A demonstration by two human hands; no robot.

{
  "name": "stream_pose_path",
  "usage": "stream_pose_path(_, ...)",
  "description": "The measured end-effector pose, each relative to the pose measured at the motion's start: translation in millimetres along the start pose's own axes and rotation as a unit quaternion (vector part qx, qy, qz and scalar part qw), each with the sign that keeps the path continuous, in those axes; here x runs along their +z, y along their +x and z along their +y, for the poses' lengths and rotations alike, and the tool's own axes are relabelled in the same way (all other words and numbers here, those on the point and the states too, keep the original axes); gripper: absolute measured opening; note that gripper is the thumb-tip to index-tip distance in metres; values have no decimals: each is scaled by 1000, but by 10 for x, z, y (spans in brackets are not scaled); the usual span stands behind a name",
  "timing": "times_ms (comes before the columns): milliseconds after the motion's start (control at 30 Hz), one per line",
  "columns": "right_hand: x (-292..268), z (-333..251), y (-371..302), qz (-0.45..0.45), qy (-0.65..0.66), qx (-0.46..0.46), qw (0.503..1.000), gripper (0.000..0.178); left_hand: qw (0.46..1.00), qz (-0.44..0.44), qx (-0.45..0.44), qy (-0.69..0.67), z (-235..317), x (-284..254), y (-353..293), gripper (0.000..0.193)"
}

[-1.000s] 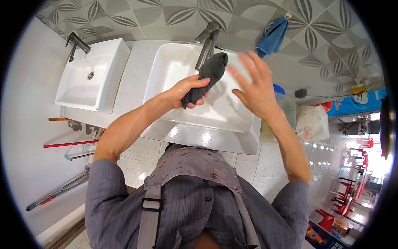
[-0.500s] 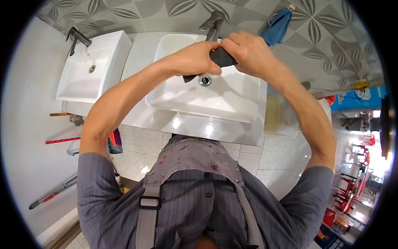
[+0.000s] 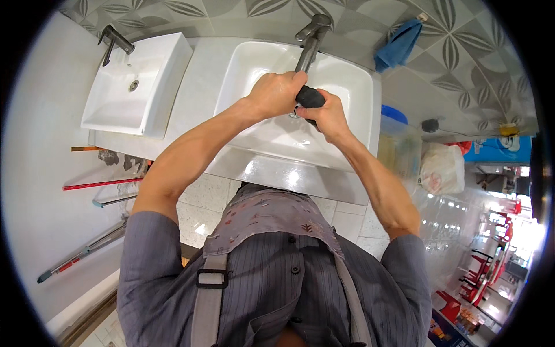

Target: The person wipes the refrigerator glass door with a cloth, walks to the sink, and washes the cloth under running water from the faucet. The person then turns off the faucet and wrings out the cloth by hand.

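Observation:
Over the white basin (image 3: pixel 272 141) I hold a dark grey cloth (image 3: pixel 310 97), bunched and twisted between both fists. My left hand (image 3: pixel 276 93) is closed round its left end, knuckles up, just below the spout of the grey faucet (image 3: pixel 312 43). Lower and to the right, my right hand (image 3: pixel 331 118) grips the other end, its thumb lying along the cloth. Part of the drain shows beneath the cloth; the rest is hidden behind the hands.
A smaller white sink (image 3: pixel 115 110) with a dark faucet (image 3: pixel 117 41) stands at the left. A blue cloth (image 3: pixel 399 45) hangs on the tiled wall. Right of the counter are a translucent bin (image 3: pixel 399 147) and a white plastic bag (image 3: pixel 442 169). Long-handled tools (image 3: pixel 84 254) lean at the left.
My right hand has come down and turned, drawing its elbow inward. The cloth is now bunched tighter and sits lower. The view has shifted slightly.

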State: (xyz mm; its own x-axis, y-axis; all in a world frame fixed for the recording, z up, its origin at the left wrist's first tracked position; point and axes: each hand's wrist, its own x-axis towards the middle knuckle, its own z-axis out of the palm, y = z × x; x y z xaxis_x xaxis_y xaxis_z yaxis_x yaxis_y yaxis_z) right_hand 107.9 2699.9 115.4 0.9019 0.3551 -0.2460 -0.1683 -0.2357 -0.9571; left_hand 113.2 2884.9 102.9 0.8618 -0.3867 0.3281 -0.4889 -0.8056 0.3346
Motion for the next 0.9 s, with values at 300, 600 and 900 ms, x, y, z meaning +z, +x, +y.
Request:
stream_pose_path(300,246,187,1,1,258,60,964,28,995,104,0,-12,-138,240,-88,41)
stream_pose_path(600,479,351,-64,17,412,105,905,31,991,120,-54,4,-161,419,-238,40)
stream_pose_path(900,-251,-52,245,64,148,-66,985,51,846,329,-360,-217,-733,42,-936,21)
